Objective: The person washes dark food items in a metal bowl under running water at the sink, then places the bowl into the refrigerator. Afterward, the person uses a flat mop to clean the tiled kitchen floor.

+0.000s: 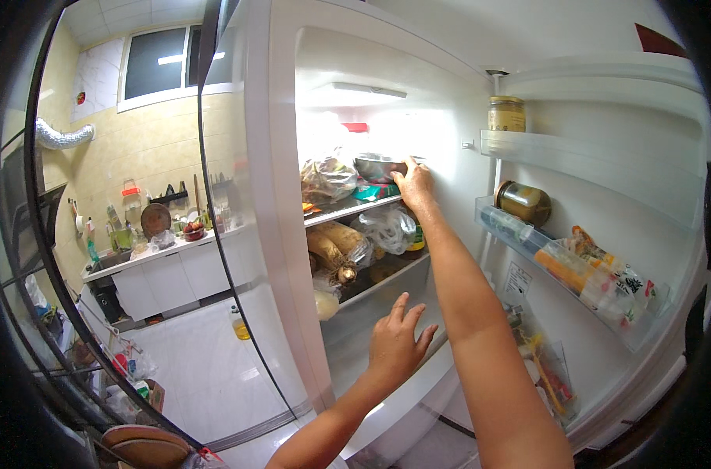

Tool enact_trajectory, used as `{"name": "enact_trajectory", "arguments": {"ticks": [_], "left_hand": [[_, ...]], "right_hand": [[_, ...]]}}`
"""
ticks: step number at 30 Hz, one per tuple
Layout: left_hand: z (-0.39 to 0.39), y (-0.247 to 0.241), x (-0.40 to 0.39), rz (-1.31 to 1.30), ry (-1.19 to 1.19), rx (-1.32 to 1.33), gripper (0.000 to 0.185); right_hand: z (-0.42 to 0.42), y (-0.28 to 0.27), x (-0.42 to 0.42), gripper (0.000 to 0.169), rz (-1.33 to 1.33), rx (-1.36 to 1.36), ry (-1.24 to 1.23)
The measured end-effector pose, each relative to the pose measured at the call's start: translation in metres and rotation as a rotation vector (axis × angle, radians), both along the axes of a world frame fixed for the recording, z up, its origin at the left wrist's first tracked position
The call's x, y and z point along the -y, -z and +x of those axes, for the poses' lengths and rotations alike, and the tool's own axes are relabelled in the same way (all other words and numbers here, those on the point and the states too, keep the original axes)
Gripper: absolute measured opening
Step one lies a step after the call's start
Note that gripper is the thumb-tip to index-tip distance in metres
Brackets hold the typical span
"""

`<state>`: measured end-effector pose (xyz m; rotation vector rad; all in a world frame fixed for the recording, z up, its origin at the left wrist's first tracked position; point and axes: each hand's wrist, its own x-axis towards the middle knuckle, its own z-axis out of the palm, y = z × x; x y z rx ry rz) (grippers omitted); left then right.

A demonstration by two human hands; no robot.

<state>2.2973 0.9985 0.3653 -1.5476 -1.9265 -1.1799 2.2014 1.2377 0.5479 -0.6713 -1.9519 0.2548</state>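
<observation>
My right hand (415,183) reaches into the lit refrigerator and grips the near rim of a metal bowl (380,169) on the upper shelf (355,210). The bowl rests over a green and red packet (374,191); its contents are too bright to make out. Left of it is a clear plastic bag (330,176) with food inside. My left hand (399,337) hangs in front of the lower shelf, fingers apart and holding nothing. Above that hand, long pale root vegetables (332,246), partly in plastic, lie beside a knotted plastic bag (389,227).
The refrigerator door (613,193) stands open at right. Its racks hold a lidded jar (506,114), a jar on its side (522,203) and food packets (601,272). At left, beyond a dark-framed glass panel, are a kitchen counter (174,249) and an oil bottle (239,324) on the floor.
</observation>
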Motion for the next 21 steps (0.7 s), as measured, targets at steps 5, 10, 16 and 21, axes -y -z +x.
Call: {"name": "enact_trajectory", "arguments": {"ticks": [5, 10, 16, 21], "left_hand": [[-0.009, -0.022, 0.013, 0.053, -0.041, 0.025, 0.039], [-0.016, -0.044, -0.004, 0.149, -0.059, -0.047, 0.038], [-0.033, -0.093, -0.063, 0.242, -0.313, -0.201, 0.039], [-0.085, -0.123, -0.124, 0.258, -0.634, -0.398, 0.031]], "right_hand": [[0.002, -0.003, 0.002, 0.037, 0.099, -0.175, 0.011], [0.027, -0.013, 0.023, 0.032, 0.095, -0.197, -0.023], [0.056, -0.032, 0.027, 0.029, 0.152, -0.234, -0.014], [0.08, -0.043, 0.041, 0.032, 0.178, -0.223, 0.022]]}}
